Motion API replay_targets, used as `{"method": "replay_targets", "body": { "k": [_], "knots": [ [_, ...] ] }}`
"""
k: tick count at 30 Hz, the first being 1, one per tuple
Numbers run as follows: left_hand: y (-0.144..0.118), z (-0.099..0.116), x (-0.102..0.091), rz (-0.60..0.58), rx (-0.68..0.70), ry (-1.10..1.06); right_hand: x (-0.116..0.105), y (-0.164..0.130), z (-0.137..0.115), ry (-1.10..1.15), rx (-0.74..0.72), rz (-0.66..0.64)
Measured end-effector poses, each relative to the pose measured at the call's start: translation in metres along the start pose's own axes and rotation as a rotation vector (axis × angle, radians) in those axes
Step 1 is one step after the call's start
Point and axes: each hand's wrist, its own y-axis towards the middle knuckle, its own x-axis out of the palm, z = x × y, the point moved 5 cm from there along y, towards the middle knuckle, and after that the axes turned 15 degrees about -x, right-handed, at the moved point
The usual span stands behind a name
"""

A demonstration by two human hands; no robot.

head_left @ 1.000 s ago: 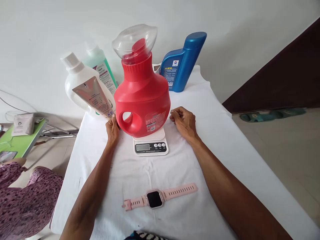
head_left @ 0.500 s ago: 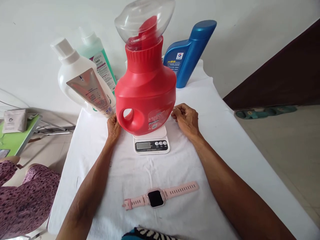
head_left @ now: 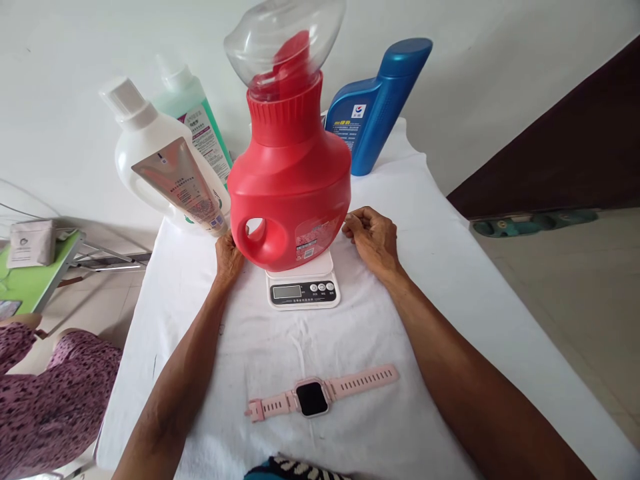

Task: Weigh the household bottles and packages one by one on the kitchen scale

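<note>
Both grips loose: left hand, right hand flank red jug on scale.

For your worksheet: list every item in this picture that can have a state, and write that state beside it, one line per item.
red jug: upright on the scale, clear cap on.
scale: loaded; display unreadable.
left hand: against the jug's handle side.
right hand: curled, fingertips at the jug's side.
pink watch: flat, strap open, screen dark.
white bottle: upright, capped.
green bottle: upright, capped.
blue bottle: upright, capped.
</note>
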Motion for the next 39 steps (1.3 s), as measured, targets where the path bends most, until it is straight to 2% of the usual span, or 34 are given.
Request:
{"method": "replay_targets", "body": {
  "k": [3,15,22,30,39],
  "knots": [
    [0.0001,0.0002,0.0014,-0.002,0.060,0.042,0.0001,0.0004,0.0010,-0.002,-0.005,0.001],
    [-0.0016,0.0012,0.0051,-0.027,0.084,0.114,0.0000,0.0006,-0.0013,-0.029,-0.036,-0.009],
    [-0.0011,-0.0006,0.0032,0.013,0.064,0.081,-0.0003,0.0008,-0.0008,-0.047,-0.042,-0.014],
    [0.0006,0.0009,0.0056,-0.002,0.126,0.247,0.0001,0.0012,0.0016,-0.029,-0.038,-0.011],
    [0.0002,-0.0008,0.0050,-0.012,0.151,0.254,-0.0004,0.0012,0.0003,-0.032,-0.050,-0.001]
  ]
}}
